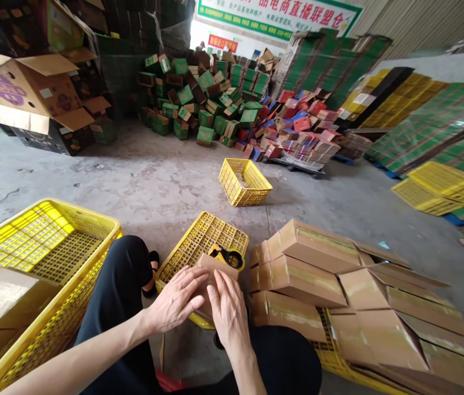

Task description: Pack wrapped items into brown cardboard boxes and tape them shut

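The person's left hand (pixel 179 299) and right hand (pixel 228 307) are open, fingers extended and clamped on nothing, laid over a small cardboard box (pixel 219 265). The box lies beneath the fingers, its far edge showing beyond the fingertips. It sits on a yellow crate (pixel 207 233) between the knees, just beside a black-and-yellow tape dispenser (pixel 233 259).

Warehouse: heaped cartons (pixel 205 104), yellow crates (pixel 245 189), concrete floor (pixel 133 181).
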Demonstrator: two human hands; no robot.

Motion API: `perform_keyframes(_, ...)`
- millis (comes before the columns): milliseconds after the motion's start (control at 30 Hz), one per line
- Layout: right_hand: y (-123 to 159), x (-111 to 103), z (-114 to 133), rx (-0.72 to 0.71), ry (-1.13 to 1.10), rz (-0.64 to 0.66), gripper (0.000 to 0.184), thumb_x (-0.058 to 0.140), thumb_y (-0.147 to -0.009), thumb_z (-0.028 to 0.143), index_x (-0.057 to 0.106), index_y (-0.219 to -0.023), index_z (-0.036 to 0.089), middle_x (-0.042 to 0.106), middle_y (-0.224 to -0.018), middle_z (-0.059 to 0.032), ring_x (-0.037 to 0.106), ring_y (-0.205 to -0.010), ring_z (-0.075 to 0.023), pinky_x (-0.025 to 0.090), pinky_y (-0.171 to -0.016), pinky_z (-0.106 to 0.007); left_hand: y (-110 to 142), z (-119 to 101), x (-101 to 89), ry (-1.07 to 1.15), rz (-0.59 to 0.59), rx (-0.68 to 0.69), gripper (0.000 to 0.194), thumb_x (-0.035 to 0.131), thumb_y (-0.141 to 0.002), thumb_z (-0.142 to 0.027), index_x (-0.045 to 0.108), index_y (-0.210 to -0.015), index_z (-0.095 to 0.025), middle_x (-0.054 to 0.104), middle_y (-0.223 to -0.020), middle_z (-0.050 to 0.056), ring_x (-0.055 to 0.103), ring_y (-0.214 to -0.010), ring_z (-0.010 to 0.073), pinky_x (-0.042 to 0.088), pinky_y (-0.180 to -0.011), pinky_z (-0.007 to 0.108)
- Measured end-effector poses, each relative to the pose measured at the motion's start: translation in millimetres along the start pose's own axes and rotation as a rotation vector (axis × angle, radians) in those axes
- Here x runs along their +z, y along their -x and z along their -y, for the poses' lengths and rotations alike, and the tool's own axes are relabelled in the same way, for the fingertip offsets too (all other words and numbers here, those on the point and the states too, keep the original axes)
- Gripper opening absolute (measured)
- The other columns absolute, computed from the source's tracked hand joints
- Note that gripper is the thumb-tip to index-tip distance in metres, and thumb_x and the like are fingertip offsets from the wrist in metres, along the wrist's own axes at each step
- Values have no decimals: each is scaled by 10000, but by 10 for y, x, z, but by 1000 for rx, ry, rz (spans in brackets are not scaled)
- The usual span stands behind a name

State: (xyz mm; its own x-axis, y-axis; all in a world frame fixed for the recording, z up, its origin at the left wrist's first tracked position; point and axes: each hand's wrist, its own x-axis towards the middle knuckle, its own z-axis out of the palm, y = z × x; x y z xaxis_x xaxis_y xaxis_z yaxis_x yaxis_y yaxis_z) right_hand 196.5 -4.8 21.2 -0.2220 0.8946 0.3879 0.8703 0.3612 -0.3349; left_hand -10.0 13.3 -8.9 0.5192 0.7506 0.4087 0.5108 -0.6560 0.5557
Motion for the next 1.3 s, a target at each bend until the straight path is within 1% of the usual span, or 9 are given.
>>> perform_keyframes(100,30,115,42,-2,-1,-27,526,404,-1091,493,586,-1465,172,667,-1415,-155,617,-1321,-309,566,-1086,-483,79,36,-18,-9,-49,-51,531,417,-1101,-466,441,-1573,-224,532,-1563,121,474,-1479,266,404,-1242,480)
perform_keyframes(267,34,204,52,42,6,-72,514,428,-1081,503,628,-1423,175,684,-1352,-170,617,-1303,-328,568,-1070,-502,91,53,23,-47,-28,-46,538,421,-1099,-484,450,-1569,-224,545,-1552,123,525,-1438,259,451,-1213,459)
perform_keyframes(367,-42,157,43,48,-30,-29,545,382,-1087,527,614,-1447,190,672,-1382,-158,612,-1326,-315,555,-1097,-490,93,53,81,-69,-51,-36,549,430,-1095,-491,442,-1571,-216,544,-1556,121,519,-1448,253,462,-1208,436)
perform_keyframes(533,-170,187,92,-49,-158,127,676,309,-1079,602,426,-1603,191,480,-1631,-110,440,-1516,-275,444,-1230,-441,143,50,128,-106,-53,-33,579,431,-1098,-489,380,-1603,-212,466,-1617,139,467,-1491,249,455,-1213,439)
perform_keyframes(700,-218,273,124,-9,-148,150,685,328,-1078,595,453,-1585,151,493,-1617,-130,429,-1522,-294,447,-1228,-481,139,33,118,-164,-32,-35,575,411,-1106,-479,382,-1608,-200,465,-1615,156,487,-1476,264,461,-1202,460)
perform_keyframes(833,-131,236,91,-27,-144,113,647,382,-1083,551,368,-1632,210,457,-1643,-105,434,-1519,-285,467,-1216,-459,140,58,89,-197,-43,-16,573,418,-1102,-483,404,-1604,-208,495,-1598,132,484,-1479,269,471,-1194,444)
perform_keyframes(1100,171,132,-6,-85,-7,75,811,518,-1034,558,184,-1685,209,383,-1675,-145,416,-1520,-353,464,-1208,-532,101,37,76,-246,-21,1,591,441,-1083,-521,448,-1576,-196,502,-1597,118,427,-1515,291,418,-1230,477)
perform_keyframes(1200,166,78,-57,-87,-63,106,747,481,-1061,518,175,-1686,247,395,-1675,-117,432,-1515,-319,473,-1207,-492,67,15,67,-227,-56,-1,550,450,-1082,-499,491,-1543,-201,547,-1557,125,458,-1495,293,427,-1226,476)
perform_keyframes(1300,170,14,-181,-16,-128,96,684,393,-1096,479,126,-1689,270,319,-1714,-95,332,-1566,-295,429,-1236,-493,46,-17,23,-222,-51,-7,500,431,-1095,-450,504,-1527,-210,560,-1546,117,438,-1508,287,419,-1230,490)
